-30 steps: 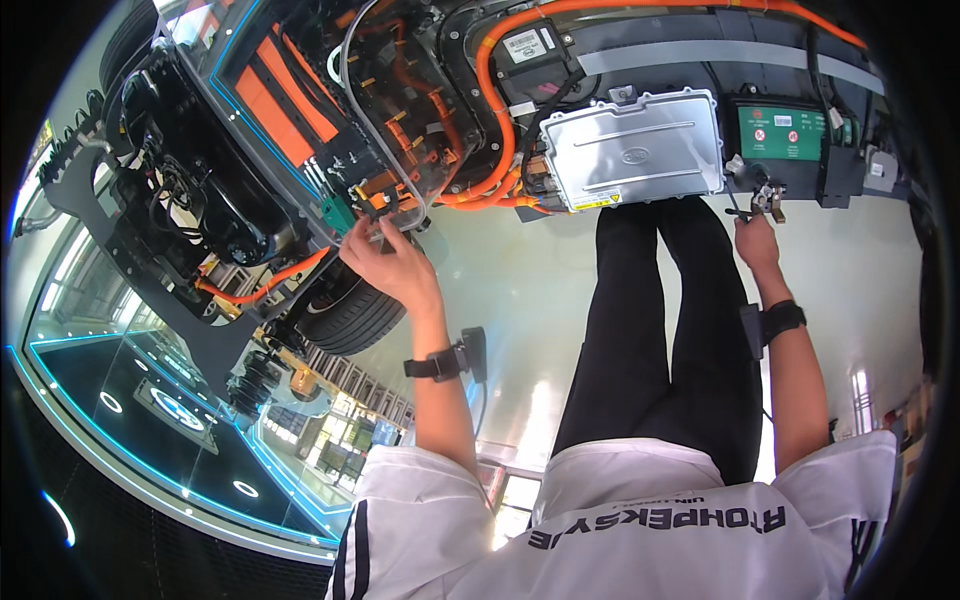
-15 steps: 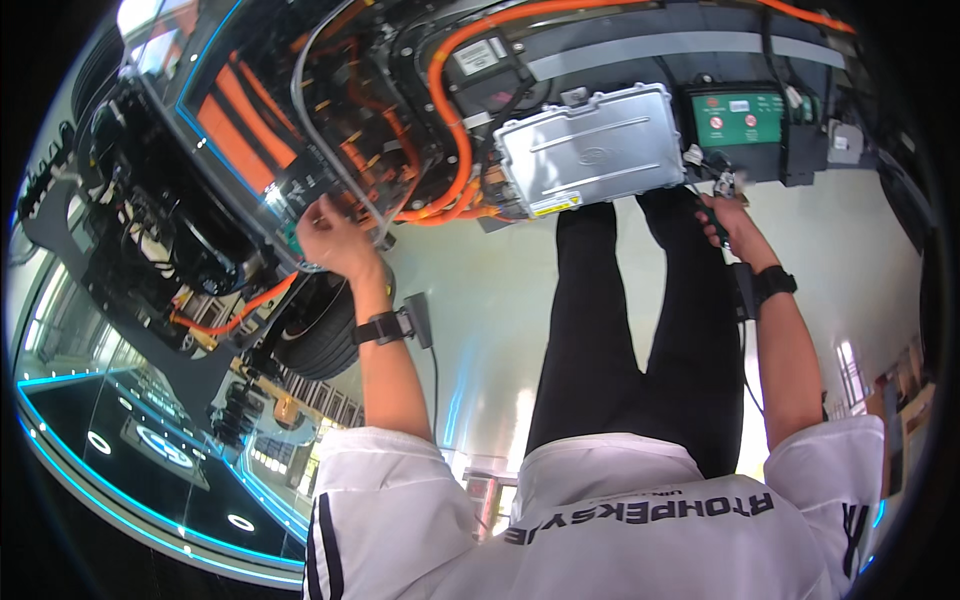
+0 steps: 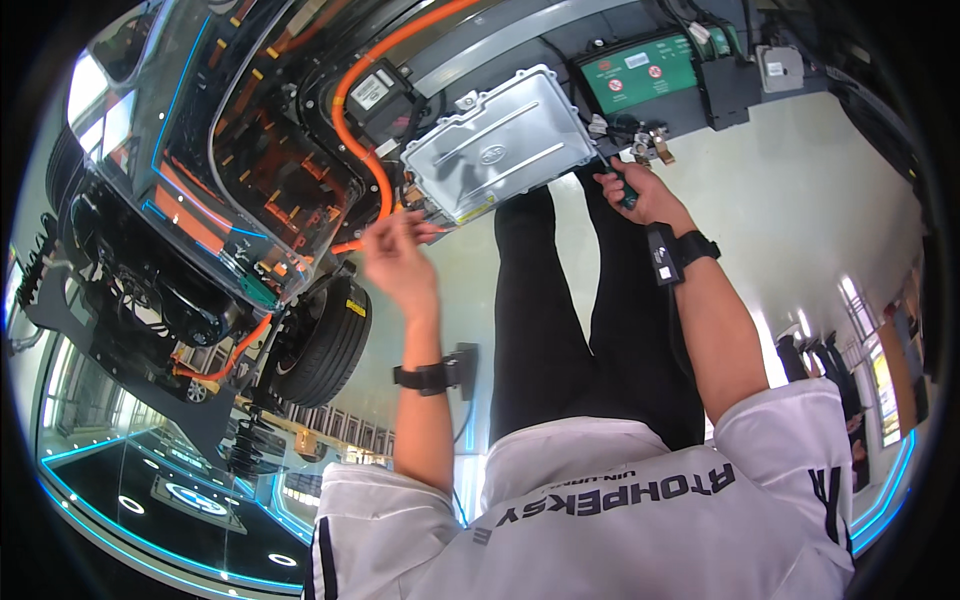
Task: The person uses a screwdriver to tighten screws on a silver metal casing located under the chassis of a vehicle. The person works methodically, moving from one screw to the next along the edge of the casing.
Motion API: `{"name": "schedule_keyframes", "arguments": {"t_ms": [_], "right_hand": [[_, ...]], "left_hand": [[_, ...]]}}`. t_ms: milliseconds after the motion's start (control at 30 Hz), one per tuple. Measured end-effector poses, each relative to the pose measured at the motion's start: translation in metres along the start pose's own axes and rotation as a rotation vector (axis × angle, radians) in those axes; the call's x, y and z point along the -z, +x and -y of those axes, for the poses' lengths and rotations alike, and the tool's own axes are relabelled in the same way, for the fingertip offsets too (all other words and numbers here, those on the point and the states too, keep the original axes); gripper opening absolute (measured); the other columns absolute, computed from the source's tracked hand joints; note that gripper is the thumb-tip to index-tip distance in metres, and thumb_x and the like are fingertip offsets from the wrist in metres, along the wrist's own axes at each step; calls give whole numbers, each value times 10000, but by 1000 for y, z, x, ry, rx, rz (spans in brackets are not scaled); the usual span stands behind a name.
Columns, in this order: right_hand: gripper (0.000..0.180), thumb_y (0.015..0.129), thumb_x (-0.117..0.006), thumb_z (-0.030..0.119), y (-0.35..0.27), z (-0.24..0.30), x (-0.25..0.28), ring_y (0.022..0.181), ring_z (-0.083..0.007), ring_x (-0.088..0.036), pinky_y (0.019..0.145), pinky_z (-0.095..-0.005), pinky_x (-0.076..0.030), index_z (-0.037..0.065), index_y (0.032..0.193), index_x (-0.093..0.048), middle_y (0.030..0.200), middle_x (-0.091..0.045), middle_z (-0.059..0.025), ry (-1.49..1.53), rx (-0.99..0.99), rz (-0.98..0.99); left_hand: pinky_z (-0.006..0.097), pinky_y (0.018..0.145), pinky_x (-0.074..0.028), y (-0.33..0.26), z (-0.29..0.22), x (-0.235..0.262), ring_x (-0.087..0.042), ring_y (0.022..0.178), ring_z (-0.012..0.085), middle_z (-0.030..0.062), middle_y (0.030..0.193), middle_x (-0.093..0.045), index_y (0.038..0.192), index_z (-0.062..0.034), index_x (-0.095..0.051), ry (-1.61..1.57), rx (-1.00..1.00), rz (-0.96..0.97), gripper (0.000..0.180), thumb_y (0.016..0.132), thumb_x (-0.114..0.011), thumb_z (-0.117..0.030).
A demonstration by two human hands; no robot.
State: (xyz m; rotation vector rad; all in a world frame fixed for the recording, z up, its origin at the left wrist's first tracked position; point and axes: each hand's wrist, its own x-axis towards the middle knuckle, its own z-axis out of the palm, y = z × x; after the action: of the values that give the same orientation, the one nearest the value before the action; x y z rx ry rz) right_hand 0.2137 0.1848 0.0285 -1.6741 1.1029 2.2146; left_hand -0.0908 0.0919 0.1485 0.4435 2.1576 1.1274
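Orange high-voltage cable (image 3: 352,120) is seen running down the cutaway vehicle's underside, and the left hand (image 3: 395,255), which was pressed among the wiring further left a second ago, has been drawn back toward the silver ribbed control unit (image 3: 495,150), its fingers blurred (whether anything is pinched cannot be told). To the right, below the green-topped battery (image 3: 640,75), the right hand (image 3: 645,195) is closed around a small dark-handled tool at the cable clamp, so work there appears under way.

Bright, even indoor light. Glare shines off the silver metal cover (image 3: 497,145) and the pale floor (image 3: 800,180). The left hand (image 3: 397,262) is motion-blurred. Fisheye bending curves edges, and the corners are black.
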Motion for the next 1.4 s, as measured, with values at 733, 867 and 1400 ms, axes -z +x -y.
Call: {"name": "schedule_keyframes", "arguments": {"t_ms": [733, 867, 1400], "right_hand": [[373, 889, -614, 337, -107, -56, 26, 493, -95, -463, 494, -279, -381, -27, 813, -649, 530, -506, -31, -1298, 662, -167], [364, 884, -618, 327, -112, -50, 25, 496, -113, -476, 501, -290, -388, -34, 856, -651, 536, -508, -57, -1395, 736, -190], [347, 859, -644, 328, -113, -45, 17, 568, -317, -573, 544, -350, -434, -1, 968, -662, 645, -593, -167, -1569, 875, -256]], "left_hand": [[380, 926, -507, -72, 52, -172, -611, 973, 227, 118, 1048, -618, 1017, -10, -538, -913, 1107, 347, 171, 971, -491, -167], [366, 926, -504, -74, 48, -182, -617, 966, 216, 108, 1039, -626, 1013, -12, -548, -1084, 1144, 124, 173, 971, -490, -169], [364, 945, -490, -72, 51, -182, -600, 984, 193, 99, 1038, -612, 1013, -3, -542, -1141, 1103, 136, 181, 982, -461, -162]]}}
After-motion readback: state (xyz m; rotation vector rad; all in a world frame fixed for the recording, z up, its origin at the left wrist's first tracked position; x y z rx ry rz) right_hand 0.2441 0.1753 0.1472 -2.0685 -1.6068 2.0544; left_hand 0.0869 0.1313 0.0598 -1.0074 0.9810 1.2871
